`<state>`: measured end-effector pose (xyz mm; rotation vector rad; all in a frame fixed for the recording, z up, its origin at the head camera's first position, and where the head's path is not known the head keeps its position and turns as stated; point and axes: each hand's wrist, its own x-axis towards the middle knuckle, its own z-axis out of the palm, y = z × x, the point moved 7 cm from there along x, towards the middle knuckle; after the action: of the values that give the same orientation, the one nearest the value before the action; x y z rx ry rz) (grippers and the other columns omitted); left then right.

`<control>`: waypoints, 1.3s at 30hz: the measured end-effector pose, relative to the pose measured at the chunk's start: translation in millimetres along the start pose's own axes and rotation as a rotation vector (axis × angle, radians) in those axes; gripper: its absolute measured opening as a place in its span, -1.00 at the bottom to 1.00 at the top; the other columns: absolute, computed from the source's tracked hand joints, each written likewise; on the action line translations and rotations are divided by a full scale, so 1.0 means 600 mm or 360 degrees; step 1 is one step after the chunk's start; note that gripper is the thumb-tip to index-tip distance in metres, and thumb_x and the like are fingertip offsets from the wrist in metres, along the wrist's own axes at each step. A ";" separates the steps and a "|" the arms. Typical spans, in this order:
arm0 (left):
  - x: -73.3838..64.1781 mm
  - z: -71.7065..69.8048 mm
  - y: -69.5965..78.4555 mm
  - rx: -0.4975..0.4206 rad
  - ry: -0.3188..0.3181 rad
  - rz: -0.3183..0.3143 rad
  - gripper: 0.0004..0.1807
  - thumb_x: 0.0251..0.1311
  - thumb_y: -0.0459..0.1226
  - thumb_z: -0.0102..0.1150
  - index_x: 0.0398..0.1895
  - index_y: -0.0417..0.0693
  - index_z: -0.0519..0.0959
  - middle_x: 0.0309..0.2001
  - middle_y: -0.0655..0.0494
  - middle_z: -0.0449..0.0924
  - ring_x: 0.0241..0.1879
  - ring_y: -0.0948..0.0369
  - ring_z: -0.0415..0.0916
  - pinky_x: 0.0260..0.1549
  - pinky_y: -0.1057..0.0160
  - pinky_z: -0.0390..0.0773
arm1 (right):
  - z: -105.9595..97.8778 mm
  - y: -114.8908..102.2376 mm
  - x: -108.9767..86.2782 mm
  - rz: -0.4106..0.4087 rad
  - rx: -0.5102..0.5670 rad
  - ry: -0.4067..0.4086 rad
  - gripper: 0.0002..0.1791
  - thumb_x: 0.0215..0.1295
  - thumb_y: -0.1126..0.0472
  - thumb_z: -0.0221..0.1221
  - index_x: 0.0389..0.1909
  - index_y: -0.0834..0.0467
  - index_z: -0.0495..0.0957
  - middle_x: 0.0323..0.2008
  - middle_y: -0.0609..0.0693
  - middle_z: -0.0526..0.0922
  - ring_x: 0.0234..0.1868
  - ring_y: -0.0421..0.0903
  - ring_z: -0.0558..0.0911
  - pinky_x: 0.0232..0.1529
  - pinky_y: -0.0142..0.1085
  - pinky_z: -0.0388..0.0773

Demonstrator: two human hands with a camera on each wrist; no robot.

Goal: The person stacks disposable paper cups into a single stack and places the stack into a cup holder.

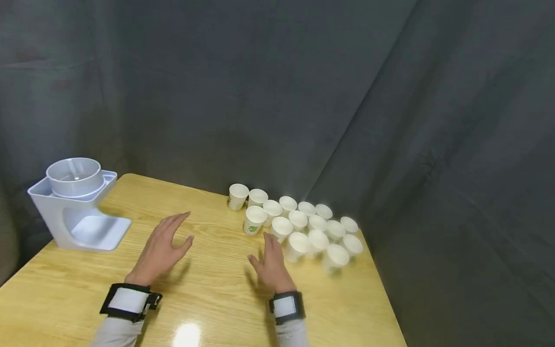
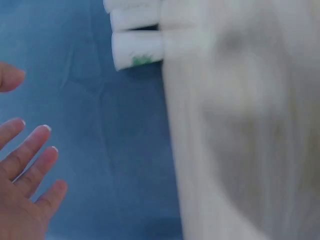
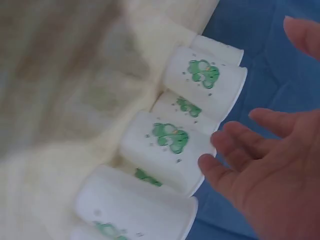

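Several white paper cups (image 1: pixel 256 219) stand upright and close together toward the back right of the wooden table. Green printed figures show on the nearer cups (image 3: pixel 170 137) in the right wrist view. My right hand (image 1: pixel 273 270) is beside the front left of the group, its fingers spread and nothing held; whether a fingertip touches a cup I cannot tell. Farther left, my left hand (image 1: pixel 158 253) hovers over the table with thumb and fingers apart, holding nothing. In the left wrist view, its fingers (image 2: pixel 35 172) are spread, away from the cups (image 2: pixel 137 50).
At the table's left edge stands a white plastic stand (image 1: pixel 73 217) with a round grey container (image 1: pixel 75 176) on top. Dark cloth (image 1: pixel 243 96) hangs behind and to the right of the wooden table (image 1: pixel 208 289).
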<state>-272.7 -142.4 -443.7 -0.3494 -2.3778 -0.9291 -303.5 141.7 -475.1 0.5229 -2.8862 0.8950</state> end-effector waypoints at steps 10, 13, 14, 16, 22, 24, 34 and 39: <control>0.007 -0.135 -0.025 0.0018 0.0441 0.0057 -0.37 -0.07 -0.38 0.33 0.19 -0.19 0.48 0.08 -0.21 0.48 0.10 -0.13 0.35 0.07 0.05 0.32 | -0.030 -0.032 0.094 -0.0303 -0.0184 0.0120 -0.18 0.19 0.11 0.27 0.38 0.34 0.14 0.31 0.36 0.24 0.34 0.26 0.26 0.35 0.04 0.25; 0.000 -0.166 -0.035 -0.0018 0.0603 0.0078 -0.41 -0.14 -0.40 0.31 0.11 -0.22 0.54 0.03 -0.23 0.48 0.06 -0.13 0.34 0.13 0.31 0.23 | -0.030 -0.029 0.125 -0.0326 -0.0221 0.0132 -0.21 0.20 0.10 0.26 0.37 0.32 0.17 0.30 0.32 0.26 0.33 0.23 0.28 0.35 0.01 0.26; -0.004 -0.177 -0.038 -0.0027 0.0649 0.0084 -0.43 -0.16 -0.40 0.30 0.08 -0.23 0.55 0.02 -0.24 0.48 0.06 -0.13 0.34 0.14 0.41 0.18 | -0.028 -0.029 0.134 -0.0333 -0.0236 0.0123 -0.21 0.21 0.09 0.25 0.38 0.31 0.17 0.30 0.31 0.26 0.33 0.22 0.28 0.35 0.01 0.26; -0.012 -0.196 -0.041 -0.0050 0.0739 0.0090 -0.46 -0.17 -0.38 0.27 0.03 -0.28 0.56 0.01 -0.29 0.46 0.07 -0.09 0.32 0.15 0.50 0.08 | -0.022 -0.027 0.151 -0.0335 -0.0263 0.0095 -0.22 0.22 0.07 0.23 0.38 0.29 0.18 0.32 0.27 0.25 0.34 0.20 0.27 0.35 0.00 0.25; -0.033 -0.252 -0.060 -0.0086 0.1011 0.0023 -0.33 -0.12 -0.13 0.18 0.08 -0.39 0.45 0.10 -0.50 0.23 0.28 0.22 0.05 0.29 0.25 -0.01 | -0.004 -0.021 0.191 -0.0423 -0.0460 0.0026 -0.17 0.15 0.02 0.27 0.38 0.26 0.19 0.33 0.23 0.28 0.35 0.16 0.27 0.36 -0.05 0.25; -0.037 -0.264 -0.076 -0.0070 0.1048 -0.0020 -0.25 -0.10 -0.09 0.16 0.18 -0.35 0.35 0.18 -0.42 0.17 0.34 0.18 -0.04 0.35 0.15 -0.06 | 0.001 -0.017 0.198 -0.0452 -0.0501 0.0003 -0.14 0.09 0.04 0.33 0.37 0.26 0.21 0.33 0.23 0.29 0.35 0.17 0.27 0.36 -0.06 0.25; -0.049 -0.272 -0.181 -0.0112 0.1008 -0.0431 0.01 -0.12 -0.41 0.22 0.45 -0.02 -0.05 0.35 0.30 -0.20 0.40 0.23 -0.25 0.40 0.27 -0.22 | 0.021 0.001 0.218 -0.0470 -0.0687 -0.0148 -0.12 0.06 0.14 0.38 0.38 0.27 0.20 0.35 0.27 0.27 0.37 0.19 0.26 0.42 -0.10 0.16; -0.058 -0.267 -0.217 -0.0125 0.0964 -0.0705 -0.03 0.03 -0.42 0.10 0.49 0.05 -0.17 0.41 -0.01 -0.16 0.45 0.09 -0.23 0.44 0.25 -0.22 | 0.025 0.000 0.224 -0.0510 -0.0728 -0.0146 -0.13 0.03 0.22 0.40 0.36 0.28 0.22 0.32 0.28 0.32 0.34 0.19 0.30 0.42 -0.09 0.18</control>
<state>-234.8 -348.1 -437.8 0.4032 -1.8774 -1.1286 -429.2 93.0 -464.6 0.9489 -2.8259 0.1624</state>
